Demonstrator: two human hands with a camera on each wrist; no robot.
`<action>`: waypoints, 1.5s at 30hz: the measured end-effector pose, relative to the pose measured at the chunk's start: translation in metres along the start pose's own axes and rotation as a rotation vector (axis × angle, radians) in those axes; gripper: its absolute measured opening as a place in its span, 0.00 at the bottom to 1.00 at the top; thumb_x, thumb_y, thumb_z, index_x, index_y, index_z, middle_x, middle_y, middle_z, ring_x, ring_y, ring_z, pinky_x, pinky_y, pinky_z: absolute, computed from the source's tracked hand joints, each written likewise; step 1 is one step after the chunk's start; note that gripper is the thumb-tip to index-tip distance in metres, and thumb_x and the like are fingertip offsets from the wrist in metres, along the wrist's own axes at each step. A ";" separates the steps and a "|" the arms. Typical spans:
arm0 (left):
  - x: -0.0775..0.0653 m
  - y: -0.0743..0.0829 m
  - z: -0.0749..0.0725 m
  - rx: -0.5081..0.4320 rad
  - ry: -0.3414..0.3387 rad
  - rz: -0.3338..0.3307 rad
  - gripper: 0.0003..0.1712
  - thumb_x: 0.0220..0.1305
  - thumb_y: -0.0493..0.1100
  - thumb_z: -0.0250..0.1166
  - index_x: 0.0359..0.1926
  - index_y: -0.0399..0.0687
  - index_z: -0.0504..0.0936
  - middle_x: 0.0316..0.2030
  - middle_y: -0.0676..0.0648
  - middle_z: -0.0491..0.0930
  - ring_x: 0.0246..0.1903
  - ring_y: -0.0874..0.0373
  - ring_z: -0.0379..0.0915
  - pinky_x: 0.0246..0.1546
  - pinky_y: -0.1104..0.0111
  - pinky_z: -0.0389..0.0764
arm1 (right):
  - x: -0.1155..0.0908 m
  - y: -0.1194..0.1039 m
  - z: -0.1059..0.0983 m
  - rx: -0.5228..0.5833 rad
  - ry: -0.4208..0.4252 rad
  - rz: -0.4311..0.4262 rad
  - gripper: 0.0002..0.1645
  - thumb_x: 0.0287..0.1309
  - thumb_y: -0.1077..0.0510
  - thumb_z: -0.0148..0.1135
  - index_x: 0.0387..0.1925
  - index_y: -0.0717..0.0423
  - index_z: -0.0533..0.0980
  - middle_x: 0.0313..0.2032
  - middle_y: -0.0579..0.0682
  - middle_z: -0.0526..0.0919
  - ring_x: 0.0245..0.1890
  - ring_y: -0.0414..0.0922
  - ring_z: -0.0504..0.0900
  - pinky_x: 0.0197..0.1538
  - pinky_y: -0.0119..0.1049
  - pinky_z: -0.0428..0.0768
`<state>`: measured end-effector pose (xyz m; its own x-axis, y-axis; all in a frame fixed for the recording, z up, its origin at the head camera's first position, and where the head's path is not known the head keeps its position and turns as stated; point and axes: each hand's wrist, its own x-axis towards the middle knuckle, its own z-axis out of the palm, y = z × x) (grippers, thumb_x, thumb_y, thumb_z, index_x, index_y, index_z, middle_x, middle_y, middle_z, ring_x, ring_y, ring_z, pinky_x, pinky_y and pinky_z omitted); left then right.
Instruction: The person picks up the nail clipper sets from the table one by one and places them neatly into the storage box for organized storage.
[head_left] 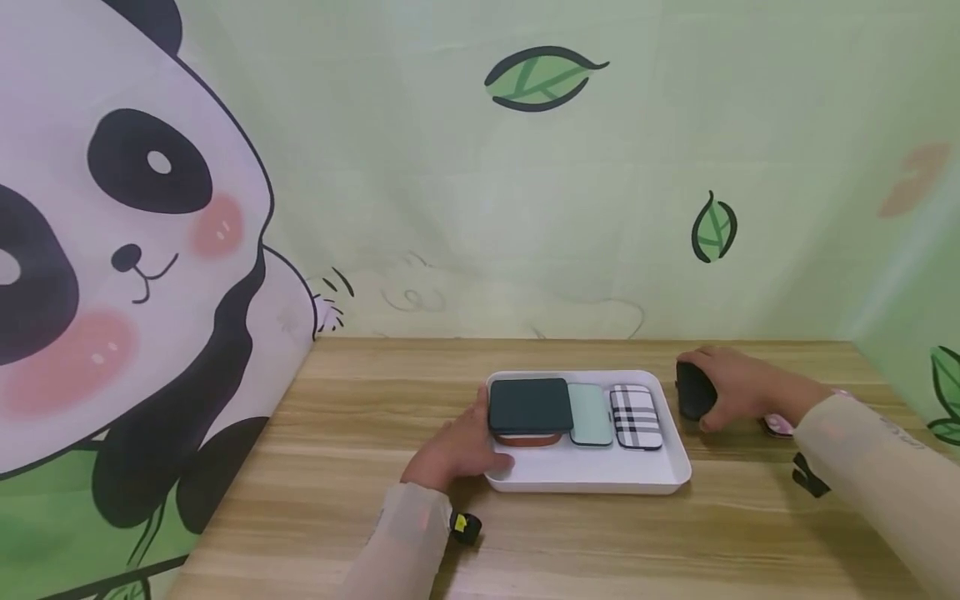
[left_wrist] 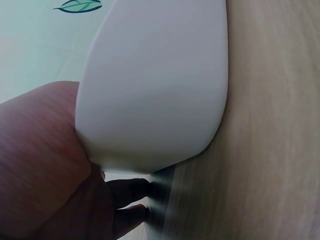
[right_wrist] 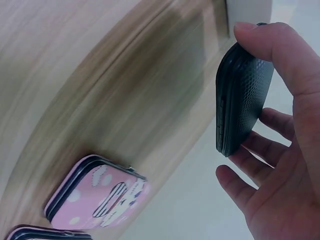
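At the left end of a white tray (head_left: 588,475), my left hand (head_left: 461,442) grips the rim, its thumb over the near corner and its fingers along the outer side. The tray's end wall fills much of the left wrist view. Inside it lie a dark green case (head_left: 529,405) stacked over a reddish-brown one (head_left: 528,440), a mint green case (head_left: 591,415) and a black-and-white plaid case (head_left: 636,417). Right of the tray, my right hand (head_left: 738,383) pinches a small black case (right_wrist: 245,97) with a scaly texture by its edges, above the table.
A pink case (right_wrist: 112,195) with a cartoon print and metal clasp lies on the wooden table (head_left: 360,442), partly under my right forearm in the head view. Another case (right_wrist: 47,234) is cut off beside it. A printed panda backdrop (head_left: 420,183) rises behind the table's back edge.
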<state>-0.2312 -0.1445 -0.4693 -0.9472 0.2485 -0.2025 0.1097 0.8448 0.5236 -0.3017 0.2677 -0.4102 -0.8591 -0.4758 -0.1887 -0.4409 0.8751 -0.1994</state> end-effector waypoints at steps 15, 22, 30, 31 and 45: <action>-0.003 0.002 -0.004 0.000 -0.008 0.015 0.69 0.53 0.55 0.73 0.79 0.38 0.36 0.74 0.35 0.59 0.73 0.44 0.58 0.72 0.43 0.56 | 0.007 -0.051 -0.007 -0.038 0.069 -0.105 0.58 0.42 0.41 0.79 0.71 0.56 0.64 0.67 0.62 0.68 0.59 0.58 0.71 0.56 0.56 0.78; -0.004 0.002 -0.005 -0.003 -0.013 0.017 0.69 0.53 0.55 0.73 0.79 0.37 0.35 0.75 0.35 0.58 0.73 0.44 0.57 0.72 0.43 0.56 | 0.022 -0.080 0.005 -0.013 0.028 -0.130 0.58 0.42 0.41 0.78 0.74 0.50 0.62 0.70 0.59 0.63 0.63 0.57 0.68 0.57 0.58 0.78; -0.002 0.000 -0.003 0.004 -0.026 0.000 0.69 0.54 0.56 0.73 0.80 0.41 0.34 0.75 0.37 0.57 0.74 0.45 0.56 0.73 0.46 0.55 | 0.036 -0.103 0.016 -0.017 -0.031 -0.168 0.60 0.44 0.41 0.77 0.75 0.51 0.60 0.71 0.58 0.61 0.65 0.56 0.66 0.60 0.56 0.76; -0.002 0.000 -0.003 0.004 -0.025 -0.001 0.69 0.54 0.57 0.73 0.80 0.41 0.34 0.75 0.37 0.57 0.74 0.45 0.56 0.73 0.46 0.55 | 0.038 -0.104 0.018 -0.017 -0.034 -0.164 0.60 0.44 0.40 0.77 0.76 0.51 0.59 0.72 0.58 0.61 0.66 0.55 0.65 0.61 0.56 0.76; -0.003 0.000 -0.003 0.008 -0.015 0.003 0.69 0.53 0.56 0.73 0.80 0.41 0.35 0.75 0.37 0.57 0.74 0.45 0.56 0.73 0.45 0.55 | 0.049 -0.117 0.029 -0.045 -0.059 -0.178 0.61 0.45 0.39 0.77 0.75 0.55 0.59 0.71 0.59 0.64 0.69 0.57 0.65 0.66 0.56 0.71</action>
<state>-0.2296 -0.1467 -0.4660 -0.9423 0.2582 -0.2130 0.1152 0.8477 0.5179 -0.2844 0.1393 -0.4238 -0.7503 -0.6266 -0.2106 -0.5968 0.7791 -0.1918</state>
